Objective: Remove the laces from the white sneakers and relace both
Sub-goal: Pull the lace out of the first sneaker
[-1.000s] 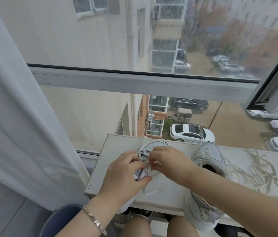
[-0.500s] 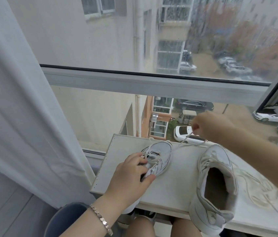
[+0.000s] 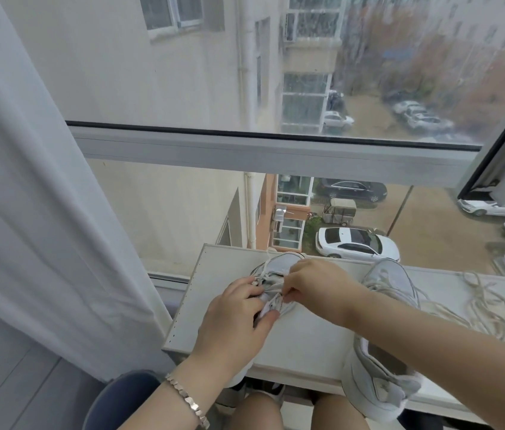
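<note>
A pale curtain (image 3: 43,181) hangs at the far left of a rain-streaked window as a person works on a pair of white sneakers on a white tabletop (image 3: 307,341). The left hand (image 3: 232,324), a metal bracelet (image 3: 187,398) on its wrist, curls its fingers and thumb round the throat of the left sneaker (image 3: 279,266), apparently to steady it, toe toward the glass. The right hand (image 3: 316,287) reaches across and pinches that shoe's lace (image 3: 268,274) near the eyelets, thumb against fingertips, seemingly to work it through a hole. The right sneaker (image 3: 378,389) lies just beside it, heel overhanging the near edge, set aside. A loose lace (image 3: 487,308) is heaped farther right, out of the way. No brand or writing is legible; a tab on the right sneaker is too blurred to read.
</note>
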`<state>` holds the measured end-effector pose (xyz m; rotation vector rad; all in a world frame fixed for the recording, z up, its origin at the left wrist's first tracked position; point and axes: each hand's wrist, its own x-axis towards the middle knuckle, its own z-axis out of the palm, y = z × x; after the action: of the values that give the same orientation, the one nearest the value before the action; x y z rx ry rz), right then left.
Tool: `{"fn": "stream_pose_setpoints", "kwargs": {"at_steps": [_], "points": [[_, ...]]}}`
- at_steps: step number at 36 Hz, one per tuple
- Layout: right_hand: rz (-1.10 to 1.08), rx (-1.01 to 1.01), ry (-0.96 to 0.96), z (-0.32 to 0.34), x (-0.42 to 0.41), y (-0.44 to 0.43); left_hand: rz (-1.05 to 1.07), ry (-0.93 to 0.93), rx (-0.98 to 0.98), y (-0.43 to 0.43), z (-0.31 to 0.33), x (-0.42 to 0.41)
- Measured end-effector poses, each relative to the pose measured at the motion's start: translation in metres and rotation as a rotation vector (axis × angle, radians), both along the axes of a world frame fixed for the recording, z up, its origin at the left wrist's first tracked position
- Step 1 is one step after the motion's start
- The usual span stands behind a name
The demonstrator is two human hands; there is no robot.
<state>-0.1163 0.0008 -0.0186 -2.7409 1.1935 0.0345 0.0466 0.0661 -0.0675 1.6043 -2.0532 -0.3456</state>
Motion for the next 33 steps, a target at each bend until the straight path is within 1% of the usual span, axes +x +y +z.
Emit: {"fn": "stream_pose_setpoints", "kwargs": {"at_steps": [3,7,10,11,13,15,16,17,18,21,22,23,24,26,27,28,30,31,33], "points": [[-0.061,0.046,-0.022,0.004,-0.002,-0.001,-0.002,-0.019,0.024,0.000,0.001,-0.003],[-0.233,0.156,-0.120,0.008,-0.002,-0.009,0.017,-0.022,0.038,-0.003,0.001,-0.005],[-0.308,0.200,-0.135,0.004,0.008,-0.013,0.031,-0.042,0.043,-0.004,0.001,-0.008],[-0.343,0.188,-0.123,0.003,0.009,-0.016,0.030,-0.049,0.043,-0.004,0.001,-0.007],[-0.501,0.053,-0.062,0.009,-0.003,-0.030,0.014,-0.066,0.040,-0.002,-0.001,-0.006],[-0.694,-0.090,-0.073,0.024,-0.029,-0.052,-0.008,-0.079,0.038,0.003,-0.004,-0.004],[-0.735,-0.105,-0.075,0.034,-0.040,-0.061,-0.006,-0.078,0.037,0.005,-0.004,-0.004],[-0.722,-0.065,-0.034,0.043,-0.044,-0.065,0.001,-0.077,0.038,0.005,-0.004,-0.005],[-0.651,0.016,0.057,0.050,-0.043,-0.065,0.013,-0.074,0.037,0.004,-0.003,-0.007],[-0.350,0.348,0.388,0.052,-0.020,-0.047,0.040,-0.056,0.037,0.000,-0.002,-0.011],[-0.288,0.432,0.458,0.049,-0.013,-0.039,0.037,-0.051,0.037,-0.001,-0.003,-0.011],[-0.242,0.467,0.472,0.044,-0.007,-0.034,0.035,-0.043,0.037,-0.002,-0.003,-0.011],[-0.223,0.461,0.413,0.040,-0.003,-0.031,0.040,-0.025,0.038,-0.003,-0.004,-0.011],[-0.229,0.380,0.148,0.032,0.007,-0.025,0.080,0.041,0.039,-0.001,-0.004,-0.011],[-0.233,0.320,0.045,0.027,0.012,-0.022,0.111,0.072,0.040,-0.001,-0.002,-0.012],[-0.225,0.264,0.008,0.023,0.017,-0.019,0.143,0.094,0.046,0.000,-0.001,-0.012],[-0.203,0.232,0.062,0.014,0.023,-0.015,0.186,0.096,0.068,0.000,0.002,-0.012],[-0.206,0.238,0.080,0.010,0.024,-0.014,0.196,0.074,0.081,0.000,0.003,-0.012],[-0.231,0.240,0.049,0.006,0.022,-0.012,0.209,-0.005,0.115,0.000,0.004,-0.011]]}}
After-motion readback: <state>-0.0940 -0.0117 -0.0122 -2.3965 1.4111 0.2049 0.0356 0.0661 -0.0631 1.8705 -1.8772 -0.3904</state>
